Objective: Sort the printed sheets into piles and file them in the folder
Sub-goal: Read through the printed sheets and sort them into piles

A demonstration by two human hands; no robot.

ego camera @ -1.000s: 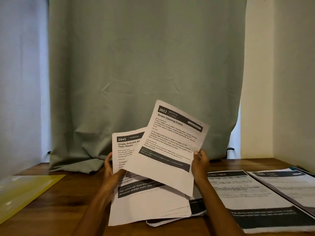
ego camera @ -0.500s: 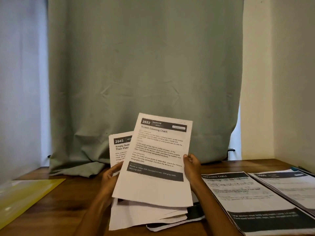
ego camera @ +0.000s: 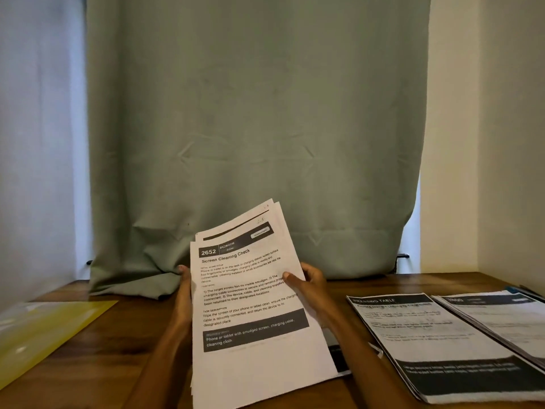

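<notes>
Head view. Stack of printed sheets point(ego camera: 250, 314) held up off the wooden table point(ego camera: 112, 346), tilted back, top page headed "2652 Bedroom – Screen Cleaning Check", edges of further pages fanned out behind its top corner. Left hand point(ego camera: 184, 293) gripping the stack's left edge, fingertips just showing past the paper, the rest of the fingers hidden behind it. Right hand point(ego camera: 309, 283) gripping the right edge, thumb laid across the printed face, fingers curled behind. Both grips closed on the stack, one on each side, the paper between them.

Under the stack and below the right wrist, another sheet with a dark band point(ego camera: 339, 357) flat on the table, mostly covered. Right of the right hand, apart from it, a pile headed "Dressing Table" point(ego camera: 427, 338) flat on the table; beyond that, further right, a second pile point(ego camera: 501, 317) overlapping the first pile's right edge. Left of the left hand, well apart, a yellow translucent folder point(ego camera: 44, 335) flat at the table's edge. Behind both hands, a green curtain point(ego camera: 253, 128) hanging down to the tabletop.
</notes>
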